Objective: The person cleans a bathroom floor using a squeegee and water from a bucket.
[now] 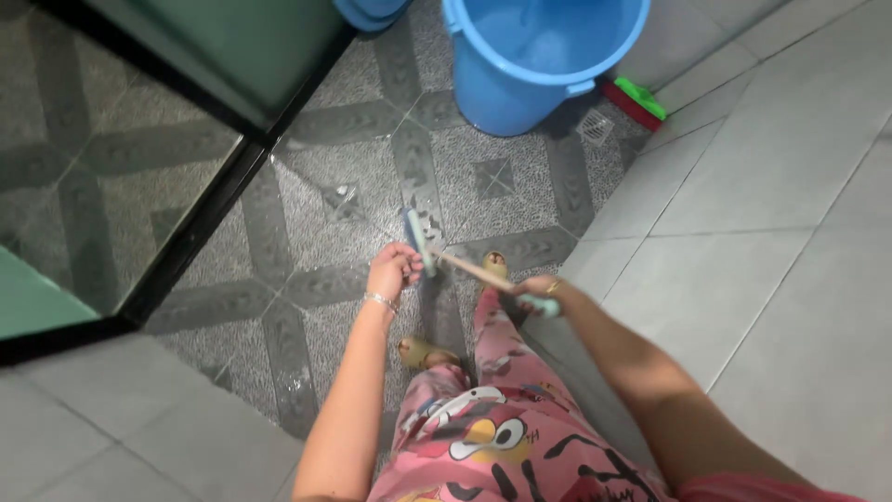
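Wooden-handled brush with pale blue head (462, 262) sits at frame centre: right hand (539, 289) grips handle end at 4 o'clock, left hand (394, 269) closed around head at 9 o'clock; blue plastic bucket (542, 58) at 12 o'clock

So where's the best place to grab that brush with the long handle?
Grip the brush by its pale green handle end, where the right hand closes around it, coming from the right. The slim stick is easy to wrap; the left hand steadies the head.
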